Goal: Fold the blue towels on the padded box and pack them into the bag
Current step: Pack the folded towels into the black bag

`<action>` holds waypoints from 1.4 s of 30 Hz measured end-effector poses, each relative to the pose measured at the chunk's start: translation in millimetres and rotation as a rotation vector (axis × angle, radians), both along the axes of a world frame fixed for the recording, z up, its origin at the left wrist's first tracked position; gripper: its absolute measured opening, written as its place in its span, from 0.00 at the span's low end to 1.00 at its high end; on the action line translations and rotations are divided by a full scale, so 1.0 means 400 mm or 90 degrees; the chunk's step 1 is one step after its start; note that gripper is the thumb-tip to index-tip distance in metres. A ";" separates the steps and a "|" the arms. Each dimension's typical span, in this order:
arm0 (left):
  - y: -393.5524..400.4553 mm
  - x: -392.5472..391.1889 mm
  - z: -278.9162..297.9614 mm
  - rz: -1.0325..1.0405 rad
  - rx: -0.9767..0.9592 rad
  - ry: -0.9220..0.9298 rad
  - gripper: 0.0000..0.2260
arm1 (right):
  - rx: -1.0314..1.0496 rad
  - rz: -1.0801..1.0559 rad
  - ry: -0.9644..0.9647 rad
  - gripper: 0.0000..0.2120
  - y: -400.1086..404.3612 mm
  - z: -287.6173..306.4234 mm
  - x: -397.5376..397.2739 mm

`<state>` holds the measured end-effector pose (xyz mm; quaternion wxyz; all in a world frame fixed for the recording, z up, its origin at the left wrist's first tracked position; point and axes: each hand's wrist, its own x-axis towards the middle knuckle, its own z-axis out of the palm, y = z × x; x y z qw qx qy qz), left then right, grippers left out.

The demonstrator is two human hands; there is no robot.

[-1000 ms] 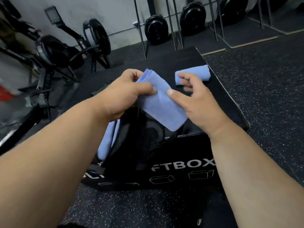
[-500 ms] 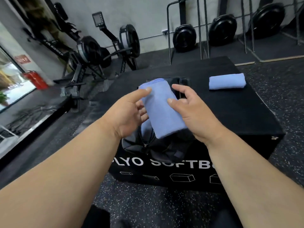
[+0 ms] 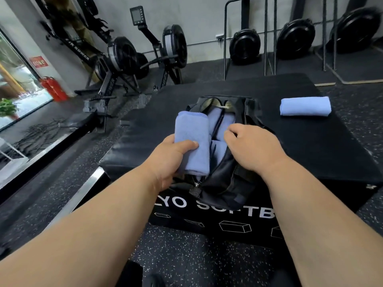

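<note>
Right hand (image 3: 251, 149) has let go of the towel (image 3: 192, 141) since 0.5 s ago, now at bag (image 3: 226, 179) rim, fingers curled on its edge; left hand (image 3: 169, 160) alone grips towel over the open bag; 2nd towel (image 3: 305, 106) lies apart on box (image 3: 310, 146) at right.

Grey wall (image 3: 207, 15), speckled rubber floor (image 3: 186, 255), rowing machines (image 3: 128, 56), window (image 3: 12, 83) left

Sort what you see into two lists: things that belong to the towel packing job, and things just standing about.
Job: rolled towel in left hand; right hand at bag; folded towel; padded box.

Standing about: rowing machines; fire extinguishers; potted plant.
</note>
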<state>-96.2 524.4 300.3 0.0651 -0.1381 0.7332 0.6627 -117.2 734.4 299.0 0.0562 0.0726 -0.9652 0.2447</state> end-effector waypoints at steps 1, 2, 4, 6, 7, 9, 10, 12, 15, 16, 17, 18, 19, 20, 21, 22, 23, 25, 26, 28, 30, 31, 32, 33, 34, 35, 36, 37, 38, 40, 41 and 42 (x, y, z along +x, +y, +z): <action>0.001 -0.004 -0.006 -0.006 -0.013 0.000 0.14 | 0.042 0.001 -0.002 0.13 -0.002 0.003 -0.005; 0.005 -0.006 -0.007 -0.015 -0.035 0.002 0.14 | 0.042 -0.010 -0.007 0.14 0.000 0.007 -0.007; 0.013 -0.018 -0.010 -0.031 -0.081 0.016 0.17 | 0.024 -0.049 0.005 0.16 0.011 0.009 -0.013; 0.026 -0.035 -0.006 -0.044 -0.099 0.021 0.20 | 0.034 -0.076 0.050 0.17 0.030 0.005 -0.022; 0.033 -0.047 -0.004 -0.051 -0.100 0.025 0.20 | 0.023 -0.088 0.070 0.18 0.042 0.001 -0.027; 0.053 -0.076 0.009 -0.061 -0.080 0.027 0.19 | -0.014 -0.095 0.116 0.18 0.064 -0.006 -0.029; 0.064 -0.094 0.018 -0.063 -0.058 0.021 0.18 | -0.026 -0.084 0.168 0.18 0.072 -0.011 -0.028; 0.089 -0.132 0.036 -0.083 0.019 -0.012 0.15 | -0.050 -0.076 0.251 0.18 0.080 -0.019 -0.024; 0.125 -0.186 0.028 -0.122 0.043 -0.102 0.18 | -0.163 -0.082 0.259 0.18 0.090 -0.027 -0.026; 0.138 -0.196 0.017 -0.127 0.015 -0.131 0.17 | -0.180 -0.080 0.255 0.17 0.093 -0.029 -0.026; 0.148 -0.205 0.005 -0.128 -0.013 -0.155 0.18 | -0.190 -0.076 0.251 0.17 0.097 -0.032 -0.028; 0.159 -0.213 -0.005 -0.131 -0.034 -0.171 0.18 | -0.200 -0.068 0.249 0.17 0.102 -0.033 -0.028; 0.168 -0.221 -0.012 -0.130 -0.051 -0.176 0.18 | -0.211 -0.063 0.248 0.16 0.106 -0.035 -0.030; 0.175 -0.228 -0.012 -0.127 -0.069 -0.176 0.16 | -0.217 -0.066 0.247 0.16 0.110 -0.035 -0.032; 0.183 -0.236 -0.010 -0.127 -0.086 -0.175 0.15 | -0.225 -0.068 0.251 0.15 0.112 -0.036 -0.036; 0.188 -0.242 -0.007 -0.131 -0.096 -0.176 0.14 | -0.229 -0.072 0.254 0.15 0.115 -0.036 -0.041; 0.190 -0.246 -0.005 -0.135 -0.112 -0.179 0.14 | -0.235 -0.076 0.256 0.15 0.117 -0.038 -0.046; 0.188 -0.251 -0.006 -0.137 -0.144 -0.187 0.14 | -0.243 -0.080 0.260 0.15 0.118 -0.038 -0.052; 0.185 -0.251 -0.008 -0.133 -0.159 -0.186 0.14 | -0.244 -0.079 0.262 0.16 0.118 -0.038 -0.053; 0.178 -0.249 -0.016 -0.123 -0.174 -0.180 0.14 | -0.240 -0.080 0.255 0.17 0.120 -0.037 -0.057; 0.171 -0.250 -0.023 -0.114 -0.155 -0.179 0.15 | -0.207 -0.084 0.221 0.17 0.124 -0.039 -0.068; 0.169 -0.254 -0.026 -0.111 -0.137 -0.181 0.16 | -0.177 -0.090 0.196 0.17 0.126 -0.041 -0.073; 0.167 -0.260 -0.027 -0.109 -0.117 -0.186 0.17 | -0.145 -0.096 0.175 0.17 0.127 -0.042 -0.077; 0.168 -0.269 -0.028 -0.110 -0.097 -0.189 0.17 | -0.127 -0.101 0.160 0.17 0.128 -0.043 -0.079; 0.172 -0.276 -0.025 -0.112 -0.077 -0.188 0.17 | -0.128 -0.103 0.150 0.18 0.130 -0.044 -0.079; 0.179 -0.286 -0.021 -0.112 -0.058 -0.181 0.16 | -0.141 -0.100 0.143 0.17 0.131 -0.043 -0.078; 0.187 -0.294 -0.015 -0.112 -0.040 -0.171 0.15 | -0.153 -0.094 0.141 0.17 0.131 -0.041 -0.074; 0.197 -0.303 -0.011 -0.112 -0.024 -0.160 0.14 | -0.166 -0.085 0.141 0.17 0.132 -0.037 -0.068; 0.209 -0.311 -0.006 -0.116 -0.013 -0.150 0.14 | -0.183 -0.078 0.147 0.16 0.132 -0.033 -0.064; 0.233 -0.326 -0.002 -0.122 -0.014 -0.139 0.14 | -0.225 -0.069 0.168 0.17 0.131 -0.024 -0.056; 0.242 -0.336 -0.006 -0.122 -0.029 -0.136 0.14 | -0.248 -0.064 0.172 0.18 0.130 -0.020 -0.052; 0.249 -0.342 -0.011 -0.118 -0.052 -0.136 0.14 | -0.267 -0.059 0.170 0.19 0.130 -0.018 -0.051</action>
